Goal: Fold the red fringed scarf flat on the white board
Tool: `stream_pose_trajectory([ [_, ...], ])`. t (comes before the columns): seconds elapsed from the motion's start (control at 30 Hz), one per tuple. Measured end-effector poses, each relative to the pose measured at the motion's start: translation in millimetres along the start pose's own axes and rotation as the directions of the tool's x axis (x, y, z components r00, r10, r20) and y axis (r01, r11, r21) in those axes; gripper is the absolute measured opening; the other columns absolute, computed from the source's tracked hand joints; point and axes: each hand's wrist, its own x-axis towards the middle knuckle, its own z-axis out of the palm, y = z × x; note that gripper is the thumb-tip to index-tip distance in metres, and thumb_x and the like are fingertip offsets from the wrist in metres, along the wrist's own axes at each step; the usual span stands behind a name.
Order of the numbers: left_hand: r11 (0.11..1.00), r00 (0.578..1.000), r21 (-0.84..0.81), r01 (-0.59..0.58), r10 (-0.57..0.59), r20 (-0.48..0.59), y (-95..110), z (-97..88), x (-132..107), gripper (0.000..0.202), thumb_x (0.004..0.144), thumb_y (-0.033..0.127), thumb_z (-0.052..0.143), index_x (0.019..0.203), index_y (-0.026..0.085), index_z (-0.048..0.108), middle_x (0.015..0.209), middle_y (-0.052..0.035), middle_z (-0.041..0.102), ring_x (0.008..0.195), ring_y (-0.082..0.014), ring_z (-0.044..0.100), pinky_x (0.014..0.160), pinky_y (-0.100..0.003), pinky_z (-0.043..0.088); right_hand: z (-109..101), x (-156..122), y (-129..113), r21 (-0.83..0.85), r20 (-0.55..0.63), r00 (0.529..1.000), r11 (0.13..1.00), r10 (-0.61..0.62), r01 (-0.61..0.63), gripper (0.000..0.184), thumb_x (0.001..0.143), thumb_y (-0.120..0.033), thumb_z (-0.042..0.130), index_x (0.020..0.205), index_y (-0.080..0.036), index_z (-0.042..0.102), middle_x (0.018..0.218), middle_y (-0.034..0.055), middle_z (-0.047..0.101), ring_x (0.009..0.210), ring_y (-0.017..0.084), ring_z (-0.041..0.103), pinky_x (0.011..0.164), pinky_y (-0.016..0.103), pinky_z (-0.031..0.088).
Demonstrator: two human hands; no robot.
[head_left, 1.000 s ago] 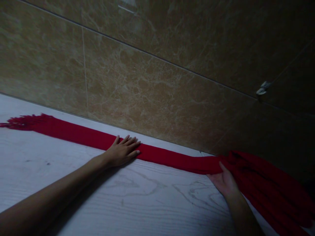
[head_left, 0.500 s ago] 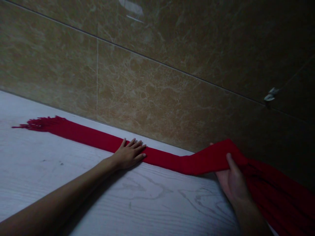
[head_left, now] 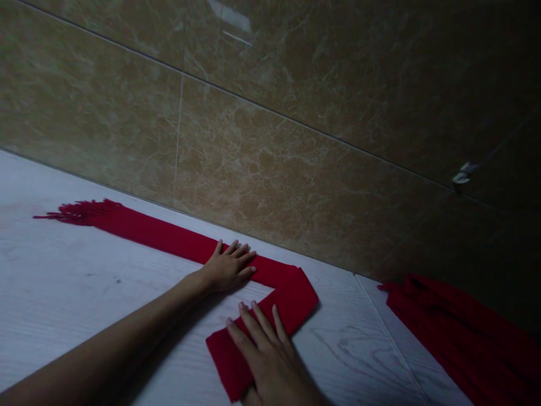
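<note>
A red scarf (head_left: 156, 230) lies as a long flat band on the pale wood-grain surface, with its fringed end at the left. My left hand (head_left: 230, 268) rests flat on its middle, fingers spread. Right of that hand the band bends sharply back toward me at a slanted corner (head_left: 298, 296). My right hand (head_left: 268, 355) lies across this turned-back part with its fingers stretched out and apart. The near end beside it shows a straight edge without fringe. My right thumb is mostly hidden at the scarf's edge.
More red cloth (head_left: 456, 332) lies bunched at the right, by the wall. A brown marbled tile wall (head_left: 262, 169) borders the surface along the back. On the wall at the right is a small whitish fitting (head_left: 464, 173). A seam runs across the surface at the right.
My right hand has swung left and toward me, bringing the scarf's raised right part down into a bend on the surface. Its grip has changed to spread fingers. My left hand stays put.
</note>
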Motion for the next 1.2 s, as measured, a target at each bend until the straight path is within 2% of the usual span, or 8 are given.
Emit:
stream_pose_trajectory([
  [0.2, 1.000, 1.000, 0.002, 0.002, -0.002, -0.011, 1.1, -0.5, -1.7, 0.059, 0.104, 0.055, 0.039, 0.157, 0.027, 0.046, 0.164, -0.0152, 0.040, 0.155, -0.0440, 0.027, 0.119, -0.078, 0.015, -30.9, -17.8, 1.3, 0.016, -0.046, 0.996, 0.997, -0.072, 0.073, 0.084, 0.096, -0.053, 0.060, 0.166, -0.031, 0.019, 0.172, 0.0077, 0.011, 0.159, 0.032, 0.008, 0.126, 0.064, 0.007],
  [0.37, 0.999, 0.998, 0.024, -0.027, 0.029, -0.058, 7.8, -2.9, -1.6, 0.061, 0.106, 0.056, 0.033, 0.159, 0.027, 0.043, 0.166, -0.0138, 0.037, 0.158, -0.0414, 0.021, 0.121, -0.076, 0.012, -72.9, -4.4, 34.1, 0.024, -0.484, 0.870, 0.995, 0.097, -0.097, 0.066, 0.106, -0.056, 0.036, 0.163, -0.025, 0.032, 0.171, 0.0096, 0.022, 0.160, 0.026, 0.014, 0.128, 0.059, 0.006],
  [0.6, 0.998, 0.993, 0.013, -0.069, 0.068, 0.092, 19.6, -0.9, -3.4, 0.067, 0.105, 0.058, 0.030, 0.163, 0.025, 0.033, 0.170, -0.0117, 0.023, 0.159, -0.0406, 0.012, 0.123, -0.074, 0.009, -56.3, 41.1, 99.7, 0.100, -0.497, 0.830, 0.967, 0.254, -0.236, 0.066, 0.101, -0.054, 0.045, 0.152, -0.012, 0.052, 0.162, 0.0168, 0.039, 0.156, 0.029, 0.027, 0.128, 0.056, 0.007],
  [0.67, 0.998, 0.992, 0.011, -0.062, 0.061, 0.114, 19.5, 0.4, -4.5, 0.067, 0.105, 0.058, 0.030, 0.164, 0.025, 0.031, 0.171, -0.0117, 0.021, 0.159, -0.0399, 0.011, 0.123, -0.073, 0.007, -57.0, 36.8, 112.5, 0.192, -0.583, 0.766, 0.962, 0.271, -0.194, 0.069, 0.102, -0.061, 0.036, 0.151, -0.016, 0.054, 0.162, 0.0130, 0.042, 0.155, 0.026, 0.031, 0.129, 0.053, 0.010],
  [0.8, 0.999, 0.994, -0.016, -0.039, 0.041, 0.104, 18.4, -2.2, -5.5, 0.065, 0.105, 0.055, 0.033, 0.162, 0.025, 0.036, 0.171, -0.0124, 0.025, 0.159, -0.0404, 0.012, 0.123, -0.074, 0.007, -71.6, 15.2, 140.6, 0.386, -0.740, 0.532, 0.908, 0.411, -0.165, 0.091, 0.100, -0.071, 0.009, 0.154, -0.009, 0.048, 0.162, 0.0178, 0.040, 0.153, 0.025, 0.036, 0.127, 0.049, 0.023],
  [0.9, 0.998, 0.998, -0.043, -0.048, 0.050, 0.039, 23.3, -13.4, -0.9, 0.055, 0.105, 0.050, 0.038, 0.153, 0.026, 0.051, 0.165, -0.0127, 0.041, 0.156, -0.0399, 0.027, 0.122, -0.073, 0.013, -72.1, 5.7, 157.8, 0.476, -0.759, 0.435, 0.869, 0.483, -0.135, 0.097, 0.093, -0.081, 0.018, 0.140, -0.009, 0.063, 0.147, 0.0220, 0.058, 0.142, 0.032, 0.051, 0.121, 0.050, 0.036],
  [1.03, 0.992, 0.997, -0.113, -0.059, 0.054, -0.051, 52.6, -33.6, 19.8, 0.046, 0.105, 0.042, 0.036, 0.121, 0.019, 0.073, 0.126, -0.0147, 0.072, 0.123, -0.0331, 0.063, 0.111, -0.055, 0.042, -60.5, 10.6, 167.2, 0.533, -0.747, 0.430, 0.843, 0.507, -0.069, 0.086, 0.087, -0.085, 0.033, 0.112, -0.015, 0.077, 0.124, 0.0202, 0.073, 0.124, 0.034, 0.065, 0.112, 0.050, 0.046],
  [1.2, 0.970, 0.993, -0.226, 0.086, -0.067, 0.094, 106.1, -31.4, 59.9, 0.050, 0.102, 0.049, 0.042, 0.099, 0.014, 0.078, 0.104, -0.0193, 0.077, 0.100, -0.0308, 0.071, 0.088, -0.037, 0.051, -53.9, 18.3, 172.3, 0.588, -0.722, 0.470, 0.808, 0.507, 0.031, 0.071, 0.088, -0.079, 0.044, 0.106, -0.019, 0.078, 0.120, 0.0158, 0.075, 0.118, 0.032, 0.067, 0.112, 0.048, 0.046],
])
